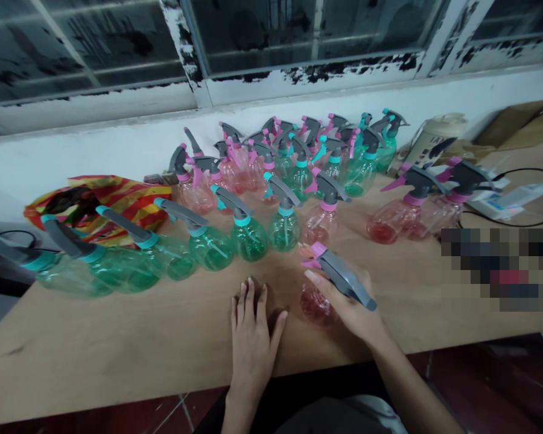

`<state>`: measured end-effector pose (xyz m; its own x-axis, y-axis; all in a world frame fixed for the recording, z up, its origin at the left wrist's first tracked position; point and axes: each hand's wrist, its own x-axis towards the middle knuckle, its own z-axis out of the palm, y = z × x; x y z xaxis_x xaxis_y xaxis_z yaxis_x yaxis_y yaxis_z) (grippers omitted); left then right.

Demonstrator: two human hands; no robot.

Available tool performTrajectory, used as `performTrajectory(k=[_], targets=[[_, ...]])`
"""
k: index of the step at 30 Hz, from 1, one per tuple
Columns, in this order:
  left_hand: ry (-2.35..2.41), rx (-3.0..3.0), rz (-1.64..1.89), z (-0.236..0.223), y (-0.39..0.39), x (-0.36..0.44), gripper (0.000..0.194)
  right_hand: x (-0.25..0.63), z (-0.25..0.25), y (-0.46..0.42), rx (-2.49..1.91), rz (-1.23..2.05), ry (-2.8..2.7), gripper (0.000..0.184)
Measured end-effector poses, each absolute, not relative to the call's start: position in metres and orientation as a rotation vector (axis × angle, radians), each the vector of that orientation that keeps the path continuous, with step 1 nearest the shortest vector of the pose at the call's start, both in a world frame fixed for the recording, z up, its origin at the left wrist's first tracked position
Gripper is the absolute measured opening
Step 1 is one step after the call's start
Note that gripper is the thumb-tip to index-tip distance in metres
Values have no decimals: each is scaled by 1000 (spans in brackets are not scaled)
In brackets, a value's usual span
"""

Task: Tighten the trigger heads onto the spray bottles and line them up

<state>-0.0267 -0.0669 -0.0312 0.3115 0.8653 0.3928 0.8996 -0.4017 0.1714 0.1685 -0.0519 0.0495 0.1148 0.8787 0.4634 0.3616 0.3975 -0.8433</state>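
My right hand (355, 304) is wrapped around the neck of a clear pink spray bottle (315, 306) with a grey and pink trigger head, close to the table's front edge. The bottle's upper body is partly hidden by my fingers. My left hand (252, 334) lies flat on the wooden table to the left of it, fingers spread, holding nothing. Just beyond my hands stands a pink spray bottle (321, 223), with a green spray bottle (284, 229) beside it. Several more green spray bottles (210, 247) continue the row toward the left.
Several pink and green spray bottles (301, 175) crowd along the wall. Two pink bottles (393, 220) stand at the right, near a white device (498, 202) with cables. A red and yellow plastic bag (136, 205), a pale flask (438, 138) and a cardboard box (520, 123) are at the back.
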Motion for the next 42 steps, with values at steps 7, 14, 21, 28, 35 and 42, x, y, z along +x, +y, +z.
performTrajectory(k=[7, 14, 21, 28, 35, 42], targets=[[-1677, -2489, -664, -30, -67, -27, 52, 168, 50, -53, -1176, 556, -1449, 18], [-1698, -2483, -654, -31, -68, -27, 51, 168, 51, -52, -1188, 547, -1453, 18], [-1684, -2472, -651, -32, -67, -27, 52, 168, 49, -54, -1180, 565, -1441, 14], [-1686, -2479, -674, -31, -67, -27, 52, 166, 52, -52, -1150, 605, -1455, 16], [-1703, -2481, -671, -31, -67, -26, 51, 164, 59, -49, -1175, 589, -1437, 9], [-1700, -2486, -685, -31, -67, -26, 53, 164, 58, -49, -1180, 578, -1446, 12]])
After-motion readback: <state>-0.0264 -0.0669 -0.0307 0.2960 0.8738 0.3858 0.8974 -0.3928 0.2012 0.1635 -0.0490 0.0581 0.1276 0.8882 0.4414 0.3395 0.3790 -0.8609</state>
